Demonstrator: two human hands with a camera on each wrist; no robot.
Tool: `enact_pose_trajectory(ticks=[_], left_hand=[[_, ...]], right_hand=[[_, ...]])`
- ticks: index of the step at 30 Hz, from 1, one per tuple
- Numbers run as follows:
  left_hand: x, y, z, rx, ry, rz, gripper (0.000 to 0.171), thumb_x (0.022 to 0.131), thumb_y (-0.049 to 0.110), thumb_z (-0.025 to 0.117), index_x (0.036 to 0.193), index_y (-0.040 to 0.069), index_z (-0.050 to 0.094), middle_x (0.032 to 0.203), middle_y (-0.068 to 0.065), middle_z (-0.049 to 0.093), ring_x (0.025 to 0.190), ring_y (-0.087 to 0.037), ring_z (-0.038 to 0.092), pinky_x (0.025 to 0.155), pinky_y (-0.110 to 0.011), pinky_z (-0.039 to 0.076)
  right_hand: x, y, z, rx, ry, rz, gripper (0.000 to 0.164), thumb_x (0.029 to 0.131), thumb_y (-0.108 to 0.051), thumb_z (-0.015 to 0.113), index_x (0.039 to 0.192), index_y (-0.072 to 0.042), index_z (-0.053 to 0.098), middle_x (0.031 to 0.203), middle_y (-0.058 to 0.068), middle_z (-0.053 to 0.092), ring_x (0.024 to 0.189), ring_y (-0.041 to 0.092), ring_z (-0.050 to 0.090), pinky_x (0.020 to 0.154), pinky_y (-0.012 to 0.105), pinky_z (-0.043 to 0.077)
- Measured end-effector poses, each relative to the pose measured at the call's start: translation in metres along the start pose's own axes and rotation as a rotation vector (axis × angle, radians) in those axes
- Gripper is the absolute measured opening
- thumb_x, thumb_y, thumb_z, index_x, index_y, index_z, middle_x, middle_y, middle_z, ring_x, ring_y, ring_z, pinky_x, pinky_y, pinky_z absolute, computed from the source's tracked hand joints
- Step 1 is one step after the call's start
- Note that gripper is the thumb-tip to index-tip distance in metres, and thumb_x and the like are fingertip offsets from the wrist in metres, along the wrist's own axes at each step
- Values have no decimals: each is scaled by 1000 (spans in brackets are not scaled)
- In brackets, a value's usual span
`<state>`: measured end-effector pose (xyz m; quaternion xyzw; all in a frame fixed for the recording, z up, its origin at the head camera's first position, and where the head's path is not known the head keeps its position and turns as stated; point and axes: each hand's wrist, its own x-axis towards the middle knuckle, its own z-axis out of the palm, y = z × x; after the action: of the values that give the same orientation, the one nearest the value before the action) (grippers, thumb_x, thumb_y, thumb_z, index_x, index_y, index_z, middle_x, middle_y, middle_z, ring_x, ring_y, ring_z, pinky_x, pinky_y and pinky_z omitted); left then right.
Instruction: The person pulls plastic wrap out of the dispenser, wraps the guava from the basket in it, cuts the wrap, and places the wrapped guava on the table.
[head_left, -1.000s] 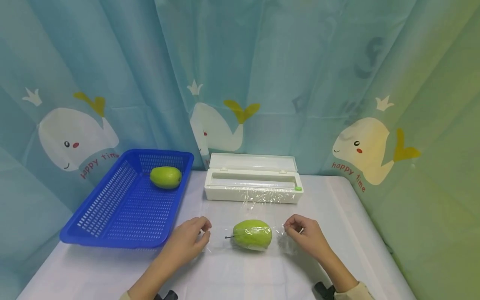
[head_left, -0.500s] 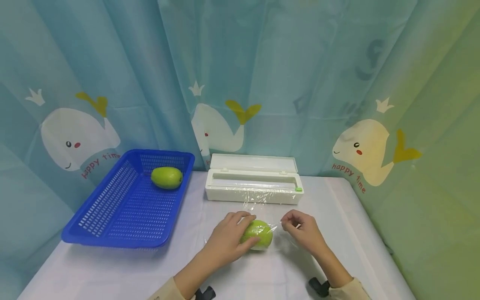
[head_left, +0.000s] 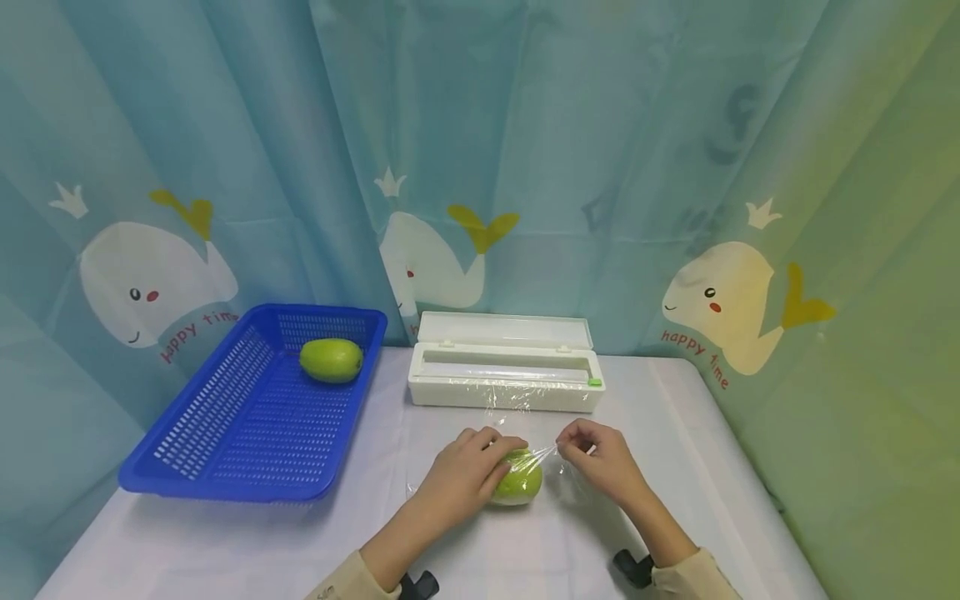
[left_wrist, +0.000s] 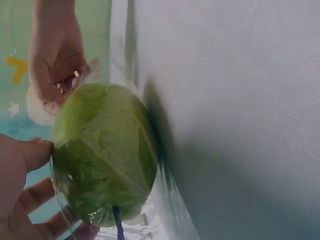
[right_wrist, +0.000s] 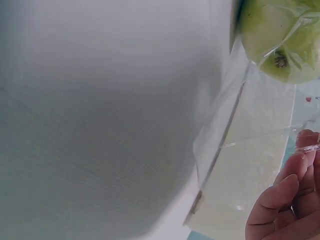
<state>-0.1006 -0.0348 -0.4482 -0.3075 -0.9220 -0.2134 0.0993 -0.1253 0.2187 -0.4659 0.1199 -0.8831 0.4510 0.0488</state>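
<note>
A green pear (head_left: pixel 519 483) lies on its side on the table, with clear cling film (right_wrist: pixel 240 145) around it. Its dark stem (left_wrist: pixel 118 220) shows in the left wrist view, and its brown blossom end in the right wrist view. My left hand (head_left: pixel 462 471) holds the pear from the left through the film, thumb on the near side and fingers over the top. To the right of the pear, my right hand (head_left: pixel 602 462) pinches a gathered end of the film between thumb and fingertips, drawing it taut into creases.
Behind the pear stands a white cling film dispenser (head_left: pixel 495 394), lid up, with film hanging over its front. A blue plastic basket (head_left: pixel 142 473) on the left holds another green fruit (head_left: pixel 331 361). A whale-print curtain (head_left: pixel 585 150) surrounds the table (head_left: pixel 697 500).
My left hand has moved right from the film's left end onto the pear. My right hand has shifted slightly left, and the film beside the pear is now bunched into a tight strand.
</note>
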Motion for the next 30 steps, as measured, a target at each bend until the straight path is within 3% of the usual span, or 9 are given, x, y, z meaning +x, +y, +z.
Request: enact_pose_trajectory(ticks=[4, 9, 13, 16, 20, 24, 30], left_hand=[[1, 0, 2, -6, -3, -9, 29, 98, 22, 62, 122, 38, 64, 105, 9, 60, 89, -13, 54, 66, -23, 44], [1, 1, 3, -4, -11, -42, 20, 101, 23, 58, 113, 35, 67, 107, 9, 61, 94, -16, 56, 69, -27, 48], [1, -1, 3, -10, 23, -37, 17, 102, 24, 56, 114, 30, 67, 104, 10, 62, 93, -16, 58, 71, -29, 52], [2, -2, 3, -14, 47, -34, 17, 102, 23, 56, 114, 27, 67, 104, 10, 64, 92, -16, 59, 72, -31, 54], [2, -3, 4, -3, 40, -47, 19, 102, 25, 55, 117, 24, 67, 107, 9, 65, 94, -16, 60, 75, -33, 55], [3, -2, 4, 9, 28, -69, 20, 101, 26, 57, 117, 21, 67, 108, 8, 66, 97, -17, 61, 78, -34, 56], [3, -1, 4, 0, 28, -67, 17, 100, 26, 59, 113, 20, 69, 103, 8, 66, 93, -15, 60, 73, -29, 54]], right_hand=[[0, 1, 1, -27, -22, 8, 3, 89, -11, 71, 92, -11, 70, 76, -7, 66, 66, 7, 58, 59, 23, 48], [-11, -1, -1, -94, 40, -44, 29, 88, -10, 76, 115, -10, 67, 95, 2, 68, 76, 7, 62, 65, 24, 53], [-29, -7, -1, -103, 181, -108, 34, 82, -3, 78, 112, -11, 67, 104, 6, 68, 80, 6, 62, 61, 23, 52], [-43, -15, 4, -78, 215, -223, 33, 78, 3, 78, 107, -9, 68, 102, 6, 68, 79, 10, 63, 59, 24, 53], [-61, -26, 17, -164, 170, -338, 43, 76, -2, 80, 116, -9, 68, 114, 2, 67, 98, 20, 66, 74, 36, 58], [-69, -35, 30, -324, 119, -356, 66, 75, -15, 84, 136, -8, 59, 140, 6, 57, 128, 32, 55, 97, 51, 51], [-65, -42, 42, -411, 34, -383, 76, 77, -25, 82, 142, 0, 51, 148, 16, 50, 137, 42, 44, 107, 57, 39]])
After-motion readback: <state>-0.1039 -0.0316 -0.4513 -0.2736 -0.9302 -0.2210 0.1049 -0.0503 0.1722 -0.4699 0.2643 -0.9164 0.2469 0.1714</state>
